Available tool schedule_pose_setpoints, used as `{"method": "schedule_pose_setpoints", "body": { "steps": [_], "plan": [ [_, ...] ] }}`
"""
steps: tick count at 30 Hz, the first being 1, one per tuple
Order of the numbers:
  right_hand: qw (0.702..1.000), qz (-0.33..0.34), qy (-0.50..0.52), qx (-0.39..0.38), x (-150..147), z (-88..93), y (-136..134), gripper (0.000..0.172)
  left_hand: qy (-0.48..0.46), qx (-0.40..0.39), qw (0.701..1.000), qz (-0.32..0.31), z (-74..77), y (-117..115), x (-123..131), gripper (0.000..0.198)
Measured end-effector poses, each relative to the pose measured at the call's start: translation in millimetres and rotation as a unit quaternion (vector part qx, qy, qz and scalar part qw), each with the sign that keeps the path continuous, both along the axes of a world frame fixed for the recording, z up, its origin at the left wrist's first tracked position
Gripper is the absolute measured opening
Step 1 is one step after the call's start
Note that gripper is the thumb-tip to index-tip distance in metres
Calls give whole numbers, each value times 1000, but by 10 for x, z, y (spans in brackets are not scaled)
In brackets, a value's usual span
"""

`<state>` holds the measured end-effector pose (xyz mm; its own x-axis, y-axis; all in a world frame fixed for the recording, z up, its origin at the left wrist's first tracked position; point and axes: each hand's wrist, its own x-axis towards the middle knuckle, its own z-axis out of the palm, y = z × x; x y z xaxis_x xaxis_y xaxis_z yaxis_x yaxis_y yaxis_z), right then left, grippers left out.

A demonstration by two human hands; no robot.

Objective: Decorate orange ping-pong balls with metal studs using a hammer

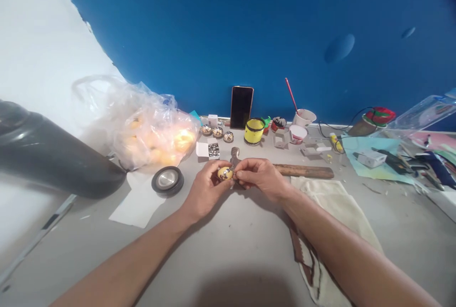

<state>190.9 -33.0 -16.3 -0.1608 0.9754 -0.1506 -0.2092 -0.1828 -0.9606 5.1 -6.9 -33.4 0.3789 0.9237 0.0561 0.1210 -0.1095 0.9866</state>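
Observation:
My left hand (209, 188) is closed around a small yellow ball (225, 173) dotted with shiny metal studs. At the ball's right side, my right hand (257, 174) has its thumb and fingertips pinched together. Whatever tiny thing sits in that pinch is too small to make out. Just behind my hands lies a hammer; its metal head (235, 153) shows above the fingers and its wooden handle (306, 171) stretches to the right. Beyond my left hand stands an opened small white box (213, 151) full of shiny metal pieces. Several studded balls (217, 132) rest farther back.
A plastic bag (153, 126) of yellow-orange things and a black round object with a metal centre (167, 181) lie left. Behind are a phone (242, 106), a yellow tub (254, 131) and a white cup (305, 117). A cream cloth (331, 202) lies under my right forearm.

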Motion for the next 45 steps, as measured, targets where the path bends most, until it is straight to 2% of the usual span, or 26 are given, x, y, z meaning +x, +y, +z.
{"method": "schedule_pose_setpoints", "body": {
  "steps": [5, 11, 15, 37, 45],
  "plan": [
    [999, 10, -36, 10, 9, -34, -6, 18, 26, -6, 1000, 16, 30, -20, 7, 42],
    [998, 10, -58, 19, 12, -80, -16, 18, 48, 53, 997, 16, 53, -39, 27, 31],
    [997, 1, -74, 16, -5, -47, -25, 16, 60, 75, 995, 13, 24, -35, 13, 27],
    [998, -4, -70, -5, -22, 31, -24, 17, 53, 76, 996, -9, 14, -39, -2, 27],
    [995, -17, -100, -9, -50, 80, -47, 13, 73, 117, 990, 14, 3, -53, 11, 22]
  ]
}}
